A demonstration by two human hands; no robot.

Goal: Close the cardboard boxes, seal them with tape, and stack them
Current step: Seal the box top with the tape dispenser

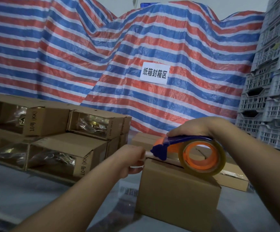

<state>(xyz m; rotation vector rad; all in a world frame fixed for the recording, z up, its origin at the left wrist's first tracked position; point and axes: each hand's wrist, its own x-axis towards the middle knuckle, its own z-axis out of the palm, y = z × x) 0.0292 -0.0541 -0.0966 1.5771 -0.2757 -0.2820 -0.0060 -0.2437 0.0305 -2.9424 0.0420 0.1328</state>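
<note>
While a closed cardboard box (177, 190) sits on a grey surface (27, 190) in the lower middle of the view, two bare forearms reach in from the bottom edge. The right hand (196, 128) lies over the blue handle of a tape dispenser (186, 148), fingers curled round it — the dispenser's clear tape roll on its orange hub rests on the top of the box. At the box's far-left top corner, the left hand (132, 159) pinches the loose end of the tape (148, 155), just beside the dispenser's blue cutter. Behind this box lies another closed box (233, 178), partly hidden. To the left, well apart, stands a stack of open boxes (52, 131) lying on their sides, with shiny plastic-wrapped contents showing inside. A red, white and blue striped tarpaulin (136, 47) fills the background, bearing a white paper sign (154, 74) with black characters. Grey plastic crates (269, 81) — stacked high — line the right edge.
</note>
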